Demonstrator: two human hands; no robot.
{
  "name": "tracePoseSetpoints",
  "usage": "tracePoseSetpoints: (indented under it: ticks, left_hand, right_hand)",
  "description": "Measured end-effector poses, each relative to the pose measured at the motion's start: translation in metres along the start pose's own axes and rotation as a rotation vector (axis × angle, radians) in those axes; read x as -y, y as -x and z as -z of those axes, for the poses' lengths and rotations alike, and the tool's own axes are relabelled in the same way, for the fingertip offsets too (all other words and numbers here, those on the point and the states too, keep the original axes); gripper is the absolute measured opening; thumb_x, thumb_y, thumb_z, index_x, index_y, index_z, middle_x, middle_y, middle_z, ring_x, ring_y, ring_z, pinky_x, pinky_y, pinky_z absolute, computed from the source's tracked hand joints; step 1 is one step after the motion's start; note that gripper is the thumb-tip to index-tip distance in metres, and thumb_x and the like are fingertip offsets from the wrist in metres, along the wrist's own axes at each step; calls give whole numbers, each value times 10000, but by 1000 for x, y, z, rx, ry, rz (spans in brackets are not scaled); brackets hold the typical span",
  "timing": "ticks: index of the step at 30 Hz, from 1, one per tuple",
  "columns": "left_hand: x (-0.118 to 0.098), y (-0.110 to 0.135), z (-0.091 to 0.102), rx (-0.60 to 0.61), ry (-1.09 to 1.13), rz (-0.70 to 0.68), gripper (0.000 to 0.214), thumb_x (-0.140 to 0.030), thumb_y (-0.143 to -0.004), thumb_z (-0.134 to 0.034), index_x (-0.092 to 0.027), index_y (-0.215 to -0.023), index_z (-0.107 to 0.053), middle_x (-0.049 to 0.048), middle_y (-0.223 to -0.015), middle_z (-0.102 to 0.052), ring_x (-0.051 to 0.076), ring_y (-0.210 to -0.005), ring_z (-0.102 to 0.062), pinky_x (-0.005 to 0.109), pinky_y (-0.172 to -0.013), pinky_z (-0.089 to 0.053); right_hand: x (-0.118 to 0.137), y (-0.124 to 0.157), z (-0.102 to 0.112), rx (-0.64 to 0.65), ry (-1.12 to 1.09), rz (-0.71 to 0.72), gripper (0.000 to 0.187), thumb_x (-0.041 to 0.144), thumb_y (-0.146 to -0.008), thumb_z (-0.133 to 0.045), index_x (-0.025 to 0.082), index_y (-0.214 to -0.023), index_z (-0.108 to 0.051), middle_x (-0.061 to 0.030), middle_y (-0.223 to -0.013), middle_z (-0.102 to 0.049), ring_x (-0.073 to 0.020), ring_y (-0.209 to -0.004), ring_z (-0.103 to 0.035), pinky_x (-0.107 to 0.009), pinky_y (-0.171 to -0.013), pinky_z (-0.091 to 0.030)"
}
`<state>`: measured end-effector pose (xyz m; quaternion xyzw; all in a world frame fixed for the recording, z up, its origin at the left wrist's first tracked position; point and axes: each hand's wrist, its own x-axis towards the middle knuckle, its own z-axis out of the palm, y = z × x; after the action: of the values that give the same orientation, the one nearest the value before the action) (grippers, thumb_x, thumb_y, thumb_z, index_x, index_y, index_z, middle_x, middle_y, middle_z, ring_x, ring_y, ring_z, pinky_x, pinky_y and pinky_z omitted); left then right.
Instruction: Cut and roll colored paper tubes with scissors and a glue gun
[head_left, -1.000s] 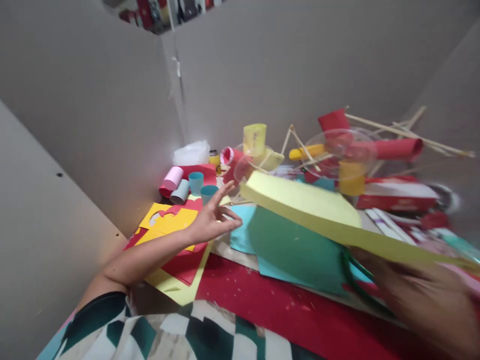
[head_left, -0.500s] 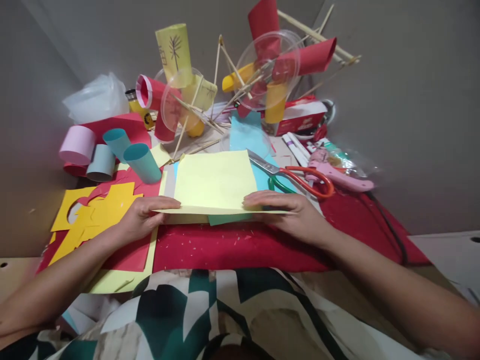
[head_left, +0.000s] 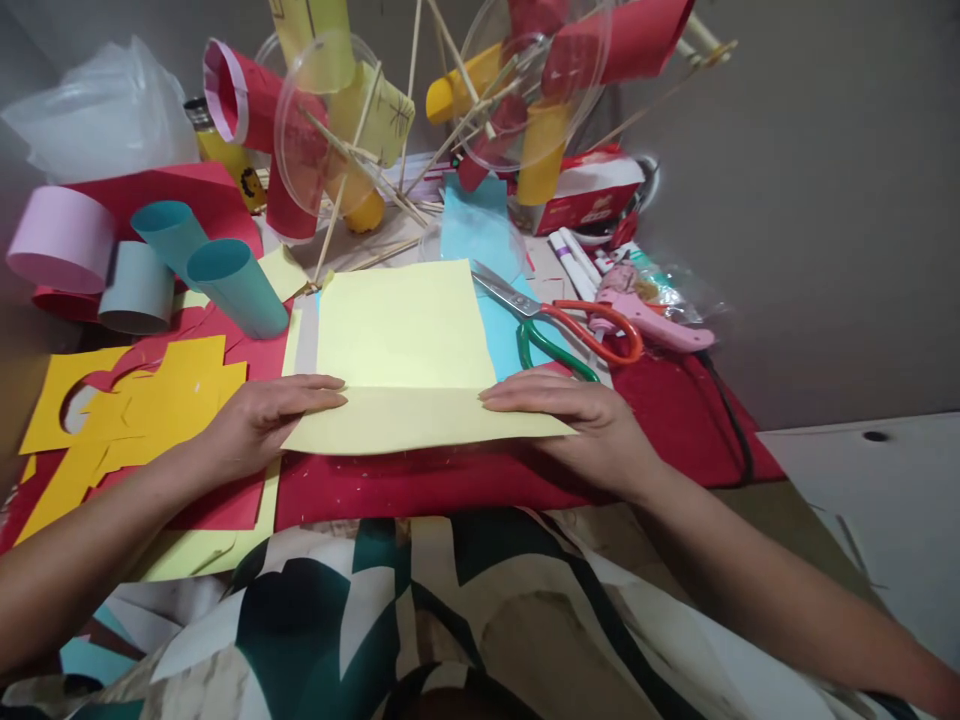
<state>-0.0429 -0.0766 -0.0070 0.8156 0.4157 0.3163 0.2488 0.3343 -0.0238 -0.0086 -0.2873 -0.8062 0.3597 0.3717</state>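
Observation:
A pale yellow sheet of paper (head_left: 405, 325) lies in front of me, with a crease running across it and its near strip tilted toward me. My left hand (head_left: 259, 415) pinches the sheet's left end at the crease, fingers on top and thumb hidden beneath. At the right end, my right hand (head_left: 577, 415) grips it the same way. Scissors (head_left: 555, 325) with one orange-red and one green handle lie just beyond my right hand, their blade tips by the paper's edge. Beneath them is light blue paper (head_left: 506, 320).
Yellow cut-out paper (head_left: 176, 385) lies at left, near teal paper tubes (head_left: 244, 285) and a pink paper ring (head_left: 64, 240). Stick-and-tube models with plastic discs (head_left: 326, 130) stand behind. A pink glue gun (head_left: 656, 320) and white markers (head_left: 577, 262) lie at right on red cloth (head_left: 690, 420).
The near strip of the yellow sheet, seen almost edge-on before, now shows its face below the crease. Both hands still hold the ends. The camera view has shifted closer and lower.

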Motion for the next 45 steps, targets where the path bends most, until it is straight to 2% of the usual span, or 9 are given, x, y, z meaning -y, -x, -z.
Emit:
tracePoseSetpoints:
  ticks: [13, 19, 22, 26, 29, 32, 35, 40, 45]
  left_hand:
    - [0, 4, -3, 72, -214, -122, 359, -115, -924, -569, -212, -1198, -779, 111, -1202, -799, 220, -1060, -792, 308, -864, -666]
    - [-8, 4, 0, 54, -81, -55, 355, -156, -857, -636, -225, -1170, -790, 102, -1188, -805, 231, -1051, -791, 335, -893, -659]
    - [-23, -5, 5, 24, 50, 124, 273, -160, -907, -606, -202, -1081, -811, 79, -1009, -838, 190, -881, -805, 268, -787, -659]
    - [-35, -12, 8, 46, 163, 300, 235, -279, -940, -634, -163, -810, -792, 22, -616, -742, 134, -524, -672, 196, -499, -542]
    - [-36, -12, 8, 34, 161, 360, 353, -338, -952, -628, -152, -675, -741, 48, -610, -737, 135, -523, -659, 199, -501, -519]
    - [-42, -10, 7, -34, 193, 406, 359, -341, -950, -632, -156, -662, -741, 60, -624, -755, 142, -544, -685, 207, -540, -541]
    - [-53, -8, 8, -88, 259, 418, 332, -337, -942, -647, -159, -679, -745, 63, -638, -765, 150, -576, -705, 220, -582, -560]
    - [-76, -6, 19, -231, 308, 400, 307, -322, -939, -664, -148, -693, -721, 19, -569, -691, 102, -511, -621, 186, -519, -504]
    - [-86, -3, 31, -388, 429, 379, 232, -347, -907, -732, -157, -777, -700, -33, -625, -644, 51, -475, -528, 156, -472, -462]
  right_hand:
    - [-11, -1, 5, 138, 164, 249, 308, 109, -934, -668, 266, -1170, -786, -82, -1060, -818, -208, -996, -785, -342, -892, -650]
    - [-10, -1, 8, 122, 130, 278, 379, 66, -912, -673, 288, -1202, -776, -64, -1060, -820, -206, -988, -786, -333, -891, -649]
    - [-3, -3, 7, 49, 47, 197, 293, 97, -899, -709, 296, -1092, -803, -16, -953, -825, -192, -885, -786, -320, -831, -654]
    - [8, -7, 2, -35, -22, -116, 119, 202, -890, -733, 266, -826, -810, -1, -839, -809, -186, -769, -769, -285, -707, -637]
    - [11, -8, 0, 20, -43, -255, 158, 359, -884, -753, 248, -793, -818, -30, -838, -812, -208, -728, -766, -292, -637, -628]
    - [10, -5, 3, 59, 40, -251, 242, 481, -871, -763, 254, -875, -848, -59, -899, -825, -248, -784, -786, -347, -722, -662]
    - [7, 1, 8, 47, 142, -203, 310, 575, -833, -773, 275, -812, -850, -64, -787, -812, -255, -667, -775, -355, -638, -675]
    - [9, 5, 14, 50, 175, -98, 202, 525, -793, -812, 333, -828, -861, -45, -825, -821, -268, -678, -787, -357, -677, -695]
    - [26, -6, 9, 48, 119, -211, 257, 499, -810, -789, 309, -637, -800, -27, -629, -748, -198, -524, -676, -285, -500, -583]
